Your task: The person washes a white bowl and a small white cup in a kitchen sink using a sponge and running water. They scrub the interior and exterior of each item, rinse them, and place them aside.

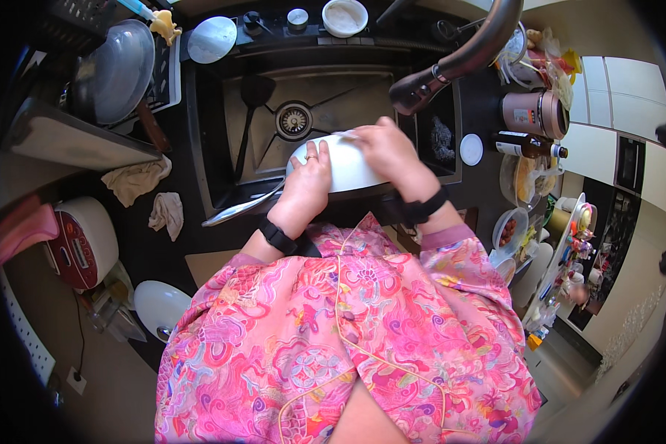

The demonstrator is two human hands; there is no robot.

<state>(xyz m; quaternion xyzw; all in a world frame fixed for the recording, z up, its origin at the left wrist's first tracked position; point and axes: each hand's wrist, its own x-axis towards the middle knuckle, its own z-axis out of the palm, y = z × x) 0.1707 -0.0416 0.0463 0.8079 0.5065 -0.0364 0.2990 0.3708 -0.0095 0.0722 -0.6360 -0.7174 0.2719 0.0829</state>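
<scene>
A white pan (351, 166) is tilted on its side over the near edge of the sink (355, 105). Its curved, glossy wall faces up, and a metal handle (244, 207) sticks out to the lower left. My left hand (309, 180) grips the pan's left part, fingers spread over the wall, a ring on one finger. At the upper right rim, my right hand (387, 149) presses a small pale pad (347, 135) against the pan; most of the pad is hidden by the fingers. In the basin a black spatula (250, 111) lies left of the drain strainer (294, 120).
A dark pull-down faucet (422, 89) hangs over the sink's right side. Left are crumpled cloths (136, 180), a red-and-white rice cooker (83, 244) and a dish rack (169, 83). On the right stand a brown bottle (527, 145) and a white lid (471, 150). A white bowl (345, 16) sits behind.
</scene>
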